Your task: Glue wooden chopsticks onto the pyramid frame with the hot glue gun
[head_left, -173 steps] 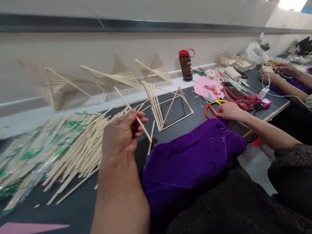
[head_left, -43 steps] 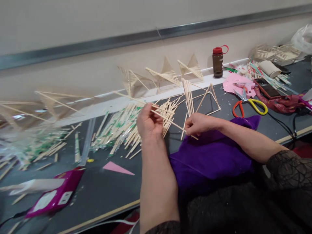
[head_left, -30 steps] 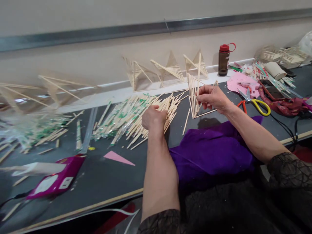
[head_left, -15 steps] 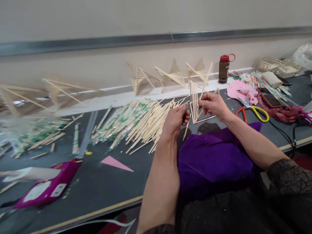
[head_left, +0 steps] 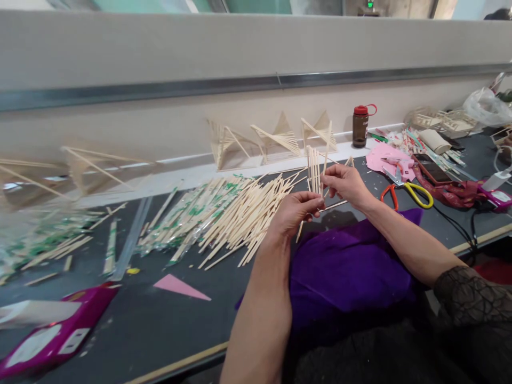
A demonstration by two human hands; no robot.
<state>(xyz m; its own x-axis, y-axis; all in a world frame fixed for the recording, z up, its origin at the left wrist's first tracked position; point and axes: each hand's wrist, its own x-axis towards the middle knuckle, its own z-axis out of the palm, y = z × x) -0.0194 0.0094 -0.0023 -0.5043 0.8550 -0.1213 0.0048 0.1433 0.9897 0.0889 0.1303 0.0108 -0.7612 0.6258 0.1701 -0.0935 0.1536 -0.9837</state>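
Observation:
My right hand is closed in a pinch on a thin wooden stick that stands nearly upright. Just left of it, my left hand is closed at the lower part of a small stick frame; whatever its fingertips pinch is hidden. Several upright sticks make up that frame, and its base is partly covered by my hands. A heap of loose sticks lies to the left of my left hand. Purple cloth is bunched below both hands.
Finished-looking twisted stick models stand along the wall. Wrapped sticks, a pink paper triangle and a magenta device are to the left. A bottle, scissors and a phone are to the right.
My left hand has moved right and down to the base of the frame. The stick in my right hand is more upright. The camera view has tilted up slightly.

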